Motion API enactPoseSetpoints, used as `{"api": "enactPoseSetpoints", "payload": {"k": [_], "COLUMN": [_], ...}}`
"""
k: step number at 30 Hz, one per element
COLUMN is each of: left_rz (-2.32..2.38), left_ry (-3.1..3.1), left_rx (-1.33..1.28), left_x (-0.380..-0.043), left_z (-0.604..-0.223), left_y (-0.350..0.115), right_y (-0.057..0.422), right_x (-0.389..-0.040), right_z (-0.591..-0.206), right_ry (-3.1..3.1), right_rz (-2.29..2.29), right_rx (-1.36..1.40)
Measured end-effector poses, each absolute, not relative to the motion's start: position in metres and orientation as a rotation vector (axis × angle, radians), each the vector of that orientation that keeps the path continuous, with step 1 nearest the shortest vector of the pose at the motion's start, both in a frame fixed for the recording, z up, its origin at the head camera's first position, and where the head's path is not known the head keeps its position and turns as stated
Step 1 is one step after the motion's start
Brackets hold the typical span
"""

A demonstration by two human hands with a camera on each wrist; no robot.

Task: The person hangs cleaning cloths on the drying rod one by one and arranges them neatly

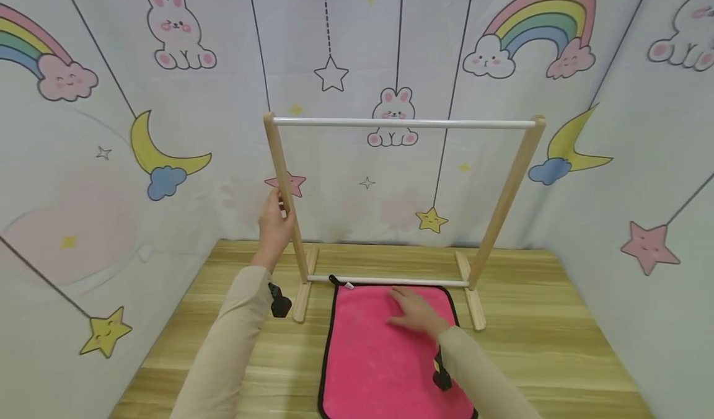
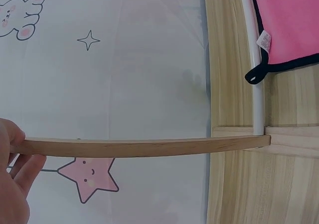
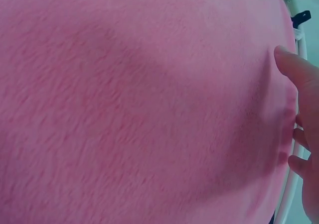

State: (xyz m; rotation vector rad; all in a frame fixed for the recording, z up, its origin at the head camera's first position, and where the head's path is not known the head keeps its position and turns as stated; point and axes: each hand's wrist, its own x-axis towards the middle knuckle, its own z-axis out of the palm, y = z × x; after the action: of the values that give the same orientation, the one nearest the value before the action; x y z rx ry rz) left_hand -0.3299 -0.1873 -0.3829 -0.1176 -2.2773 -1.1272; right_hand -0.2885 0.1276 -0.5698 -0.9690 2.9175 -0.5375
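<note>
A wooden rack stands on the table, with a white top bar and a white lower bar between two posts. My left hand grips the left post partway up; in the left wrist view, thumb and fingers curl round this post. Flat in front of the rack lies a pink towel with black edging, its black hanging loop overlapping the lower bar. My right hand lies over the towel's upper part, fingers spread and relaxed. In the right wrist view pink plush fills most of the picture.
The rack's right post leans outward toward the top in the head view. Wooden feet extend forward on the wood-grain table. Behind and on both sides hangs a white backdrop printed with rabbits, stars and rainbows.
</note>
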Motion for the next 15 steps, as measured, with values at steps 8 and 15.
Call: {"api": "enactPoseSetpoints", "payload": {"k": [8,15], "left_rz": [-1.118,-1.105], "left_ry": [-2.265,-2.272], "left_rx": [-0.16,-0.122], "left_x": [-0.3319,-0.3324], "left_z": [-0.3852,-0.3863], "left_y": [-0.1835,-0.1867], "right_y": [0.1199,0.1192], "right_x": [-0.2932,-0.2895], "right_z": [-0.5759,-0.5752], "right_ry": [2.878,2.875], "right_rz": [-0.556,-0.557], "right_rx": [-0.848,-0.862]}}
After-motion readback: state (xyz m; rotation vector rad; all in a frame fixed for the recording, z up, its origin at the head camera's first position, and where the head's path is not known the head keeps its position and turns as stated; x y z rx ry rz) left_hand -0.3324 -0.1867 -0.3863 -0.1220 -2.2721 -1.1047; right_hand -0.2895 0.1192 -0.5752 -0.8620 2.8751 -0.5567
